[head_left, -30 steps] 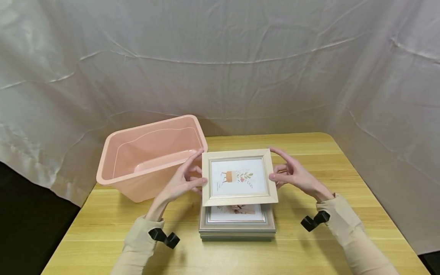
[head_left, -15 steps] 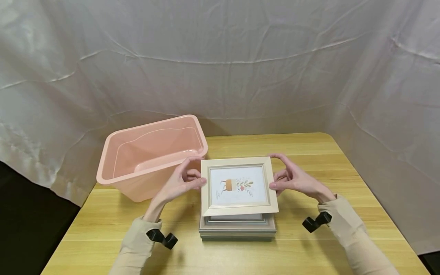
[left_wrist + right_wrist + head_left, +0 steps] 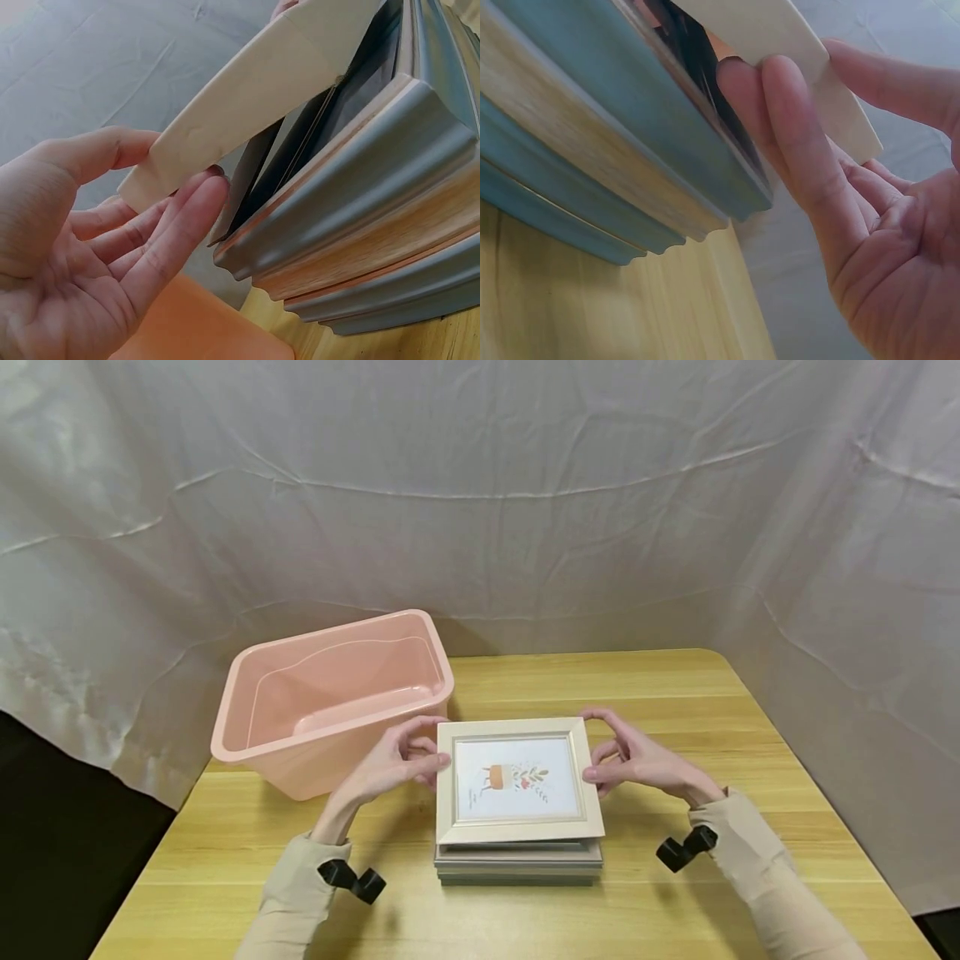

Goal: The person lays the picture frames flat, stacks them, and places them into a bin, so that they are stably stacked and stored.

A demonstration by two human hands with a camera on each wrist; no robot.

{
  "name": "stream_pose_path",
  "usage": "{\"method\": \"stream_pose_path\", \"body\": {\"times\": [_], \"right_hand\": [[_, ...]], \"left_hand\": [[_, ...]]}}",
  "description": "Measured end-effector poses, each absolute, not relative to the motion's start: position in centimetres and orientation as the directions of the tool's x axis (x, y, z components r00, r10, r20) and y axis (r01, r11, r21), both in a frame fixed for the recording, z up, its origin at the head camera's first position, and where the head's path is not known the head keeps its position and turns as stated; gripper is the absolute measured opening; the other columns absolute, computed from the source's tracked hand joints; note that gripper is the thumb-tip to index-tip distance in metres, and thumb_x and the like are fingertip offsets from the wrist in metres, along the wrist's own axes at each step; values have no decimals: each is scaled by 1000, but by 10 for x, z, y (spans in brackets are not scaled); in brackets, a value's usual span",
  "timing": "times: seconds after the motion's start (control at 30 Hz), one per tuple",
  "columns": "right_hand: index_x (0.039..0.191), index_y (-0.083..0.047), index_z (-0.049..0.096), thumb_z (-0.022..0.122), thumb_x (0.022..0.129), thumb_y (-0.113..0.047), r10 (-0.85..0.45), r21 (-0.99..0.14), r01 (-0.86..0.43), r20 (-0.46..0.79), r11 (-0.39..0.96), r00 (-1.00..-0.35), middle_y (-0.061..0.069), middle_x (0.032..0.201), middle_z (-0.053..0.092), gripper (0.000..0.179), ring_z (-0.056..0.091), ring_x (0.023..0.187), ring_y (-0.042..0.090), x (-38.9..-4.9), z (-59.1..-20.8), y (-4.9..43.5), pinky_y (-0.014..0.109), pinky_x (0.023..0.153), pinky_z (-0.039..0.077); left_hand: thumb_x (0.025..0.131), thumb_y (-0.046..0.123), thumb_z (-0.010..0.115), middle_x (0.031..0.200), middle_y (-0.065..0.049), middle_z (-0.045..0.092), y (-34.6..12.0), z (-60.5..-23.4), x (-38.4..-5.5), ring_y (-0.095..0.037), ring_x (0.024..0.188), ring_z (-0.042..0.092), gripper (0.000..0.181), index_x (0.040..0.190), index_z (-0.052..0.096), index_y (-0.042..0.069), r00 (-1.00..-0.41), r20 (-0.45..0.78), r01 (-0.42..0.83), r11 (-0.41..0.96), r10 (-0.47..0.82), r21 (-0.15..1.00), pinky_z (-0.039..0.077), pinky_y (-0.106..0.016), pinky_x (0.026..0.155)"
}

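A cream picture frame (image 3: 517, 781) with a drawing of a plant in an orange pot is held between both hands over a stack of picture frames (image 3: 517, 868). My left hand (image 3: 397, 762) pinches its left edge, thumb on top and fingers underneath. On the opposite edge, my right hand (image 3: 637, 756) grips it the same way. The held frame is tilted, its near edge close over the stack and its far edge raised, with a gap visible in the left wrist view. Grey-blue and wood-coloured frames (image 3: 352, 180) make up the stack, their faces mostly hidden.
A pink plastic bin (image 3: 330, 735) stands at the back left of the wooden table (image 3: 750, 860), close behind my left hand. A pale cloth curtain (image 3: 525, 527) hangs behind the table and along its sides.
Both hands have lowered the cream picture frame toward me, down over the stack. It now covers the picture of the top stacked frame, which showed before. The bin has stayed put.
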State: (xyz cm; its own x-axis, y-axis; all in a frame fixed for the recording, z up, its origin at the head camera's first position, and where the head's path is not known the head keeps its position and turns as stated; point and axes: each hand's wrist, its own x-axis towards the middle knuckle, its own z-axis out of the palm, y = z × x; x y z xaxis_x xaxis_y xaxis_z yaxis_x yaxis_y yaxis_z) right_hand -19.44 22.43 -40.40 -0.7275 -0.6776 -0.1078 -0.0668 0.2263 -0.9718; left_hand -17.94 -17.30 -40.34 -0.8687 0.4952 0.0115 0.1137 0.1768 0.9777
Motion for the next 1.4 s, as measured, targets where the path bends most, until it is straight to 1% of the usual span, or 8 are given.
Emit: {"method": "stream_pose_path", "body": {"times": [0.13, 0.33, 0.47, 0.73, 0.97, 1.17, 1.3, 1.4], "right_hand": [[154, -12, 16, 71, 93, -10, -669, -966, -65, -124, 250, -733, 11, 90, 74, 82, 74, 79, 27, -194, -407, 224, 61, 79, 60], [154, -8, 17, 70, 94, -13, -652, -949, -92, -136, 303, -746, 10, 88, 76, 80, 72, 74, 35, -193, -409, 224, 48, 77, 63], [153, -5, 18, 69, 95, -14, -663, -953, -91, -131, 289, -737, 7, 83, 75, 77, 71, 69, 32, -193, -411, 224, 43, 74, 63], [151, -2, 19, 68, 96, -14, -673, -955, -111, -109, 276, -731, 5, 77, 72, 74, 69, 64, 31, -190, -413, 223, 46, 66, 62], [149, -2, 22, 68, 96, -15, -667, -952, -104, -122, 289, -735, 7, 77, 71, 72, 68, 65, 32, -189, -414, 222, 52, 66, 61], [145, 1, 29, 70, 94, -12, -675, -955, -110, -110, 275, -729, 9, 78, 70, 66, 69, 66, 26, -190, -414, 221, 48, 64, 61], [142, 4, 32, 69, 94, -9, -691, -958, -130, -87, 255, -718, 11, 77, 69, 62, 68, 65, 20, -192, -414, 221, 42, 60, 61], [141, 6, 32, 69, 94, -8, -697, -959, -140, -74, 245, -713, 12, 77, 67, 61, 66, 64, 15, -193, -416, 220, 37, 58, 60]], "left_hand": [[94, 10, 68, 95, -14, 73, -173, -405, -180, -37, 70, 72, 63, 148, 39, -3, -862, -16, 93, 190, 506, 977, 57, -68, 73], [97, 15, 67, 95, -13, 69, -172, -407, -180, -28, 68, 71, 64, 149, 36, -6, -855, -58, 69, 226, 515, 972, 57, -67, 74], [97, 15, 66, 99, -13, 66, -171, -407, -180, -22, 66, 70, 63, 147, 36, -8, -854, -75, 59, 238, 515, 969, 58, -64, 74], [98, 16, 65, 99, -11, 63, -169, -410, -181, -22, 65, 70, 55, 143, 42, -6, -848, -100, 37, 245, 521, 969, 58, -64, 73], [98, 16, 65, 97, -10, 62, -170, -411, -182, -21, 64, 70, 56, 143, 42, -6, -839, -119, 21, 250, 531, 968, 58, -65, 73], [98, 17, 65, 97, -11, 63, -170, -411, -182, -20, 63, 70, 55, 143, 43, -7, -836, -131, 23, 274, 532, 961, 57, -67, 74], [98, 18, 65, 96, -11, 63, -170, -410, -181, -19, 63, 69, 56, 144, 43, -6, -839, -139, 23, 289, 527, 957, 56, -69, 75], [98, 18, 65, 96, -11, 63, -171, -409, -181, -19, 64, 70, 56, 144, 43, -5, -838, -135, 31, 292, 529, 956, 56, -69, 74]]}}
